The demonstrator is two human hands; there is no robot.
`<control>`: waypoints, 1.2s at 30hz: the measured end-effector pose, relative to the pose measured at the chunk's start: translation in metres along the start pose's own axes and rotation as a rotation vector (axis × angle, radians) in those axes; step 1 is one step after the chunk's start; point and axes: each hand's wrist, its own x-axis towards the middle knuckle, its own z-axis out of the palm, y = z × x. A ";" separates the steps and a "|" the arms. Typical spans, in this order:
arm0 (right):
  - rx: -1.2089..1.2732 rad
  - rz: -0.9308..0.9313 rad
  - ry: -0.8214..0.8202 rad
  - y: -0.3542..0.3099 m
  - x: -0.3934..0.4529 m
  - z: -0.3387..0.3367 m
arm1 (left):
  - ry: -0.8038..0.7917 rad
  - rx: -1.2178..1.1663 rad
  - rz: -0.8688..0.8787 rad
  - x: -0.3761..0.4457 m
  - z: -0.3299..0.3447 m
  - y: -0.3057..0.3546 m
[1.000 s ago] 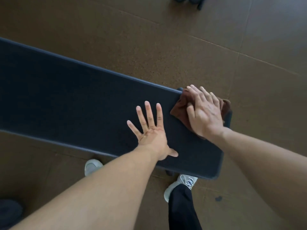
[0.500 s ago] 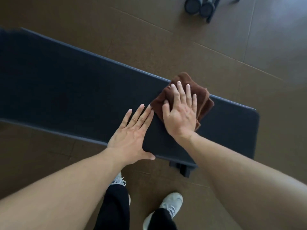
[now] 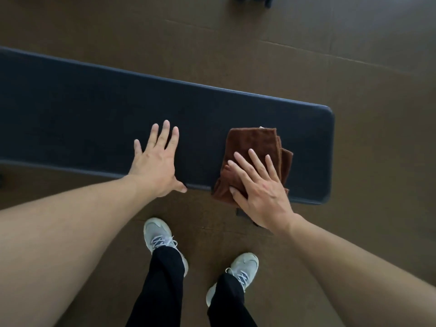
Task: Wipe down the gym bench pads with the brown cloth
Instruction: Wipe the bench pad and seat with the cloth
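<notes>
Fingers (image 3: 253, 166) of right hand (image 3: 264, 197) straight and spread, pressing flat on brown cloth (image 3: 253, 142); nothing gripped. Cloth folded, lying on dark padded surface (image 3: 94, 109) near its right end, at the near edge, one corner hanging over that edge. Most of cloth ahead of the fingertips, toward the far edge. Long axis of surface left to right, the greater unwiped-looking stretch off to the left. Left hand (image 3: 154, 166) flat on the pad too, fingers (image 3: 165, 135) straight, slightly apart, holding nothing, well apart from cloth and to its left. Right hand the nearer, already on cloth. Likely next stroke: away across the pad or leftward along it. Shoes (image 3: 159, 234) and brown floor (image 3: 236, 55) below.
</notes>
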 end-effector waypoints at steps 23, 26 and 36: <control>-0.187 -0.090 0.010 -0.029 0.007 0.016 | 0.069 0.065 0.124 -0.016 0.001 -0.012; -0.176 -0.114 -0.014 -0.080 0.041 0.025 | 0.095 -0.022 0.242 -0.023 0.009 -0.043; -0.117 0.089 0.020 -0.163 0.089 0.039 | 0.024 -0.074 0.330 -0.065 0.046 -0.118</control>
